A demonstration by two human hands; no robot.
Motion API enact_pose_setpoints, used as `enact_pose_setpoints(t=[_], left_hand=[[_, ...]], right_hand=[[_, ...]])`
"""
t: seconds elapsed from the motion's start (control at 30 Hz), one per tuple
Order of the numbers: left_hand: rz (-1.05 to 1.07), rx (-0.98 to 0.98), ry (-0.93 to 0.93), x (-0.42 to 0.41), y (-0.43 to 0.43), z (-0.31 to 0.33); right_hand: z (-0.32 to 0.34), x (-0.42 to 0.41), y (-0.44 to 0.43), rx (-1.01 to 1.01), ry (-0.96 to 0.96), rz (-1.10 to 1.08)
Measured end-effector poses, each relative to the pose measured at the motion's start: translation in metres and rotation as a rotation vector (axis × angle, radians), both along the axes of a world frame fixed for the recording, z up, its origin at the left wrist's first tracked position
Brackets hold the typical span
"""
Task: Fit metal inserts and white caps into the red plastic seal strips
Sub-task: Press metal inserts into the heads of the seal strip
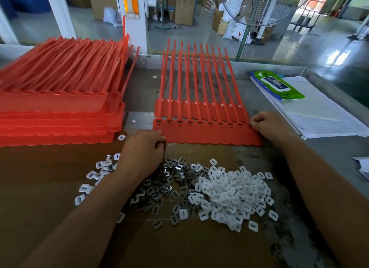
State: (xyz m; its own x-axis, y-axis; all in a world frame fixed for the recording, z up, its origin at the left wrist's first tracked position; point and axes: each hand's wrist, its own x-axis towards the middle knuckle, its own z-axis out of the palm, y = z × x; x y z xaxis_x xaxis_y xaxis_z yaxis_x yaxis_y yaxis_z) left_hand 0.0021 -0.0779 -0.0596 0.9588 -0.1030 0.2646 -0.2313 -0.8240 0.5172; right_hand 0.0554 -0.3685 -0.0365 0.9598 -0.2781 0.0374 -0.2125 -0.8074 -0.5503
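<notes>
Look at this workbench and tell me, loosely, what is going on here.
A person is assembling red seal strips at a bench. Their right hand pinches what looks like a metal insert at the last socket of the front strip sheet, whose other sockets already hold inserts but no caps. Their left hand, fingers curled, rests at that sheet's left corner. Loose metal inserts and white caps lie heaped on cardboard nearby; the sheet behind already shows white caps.

factory floor: stacked seal strips, cartons, pedestal fan (sacks too)
</notes>
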Motion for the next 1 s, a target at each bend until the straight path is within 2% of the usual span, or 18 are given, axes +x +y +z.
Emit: enact_pose_setpoints(t=[0.6,1.0], left_hand=[[-0.006,0.013,-0.030,0.000,0.000,-0.001],[-0.011,0.015,-0.018,0.000,-0.001,-0.001]], right_hand=[[-0.008,0.008,-0.003,0.174,-0.059,-0.144],[-0.017,0.007,-0.006,0.082,-0.094,-0.118]])
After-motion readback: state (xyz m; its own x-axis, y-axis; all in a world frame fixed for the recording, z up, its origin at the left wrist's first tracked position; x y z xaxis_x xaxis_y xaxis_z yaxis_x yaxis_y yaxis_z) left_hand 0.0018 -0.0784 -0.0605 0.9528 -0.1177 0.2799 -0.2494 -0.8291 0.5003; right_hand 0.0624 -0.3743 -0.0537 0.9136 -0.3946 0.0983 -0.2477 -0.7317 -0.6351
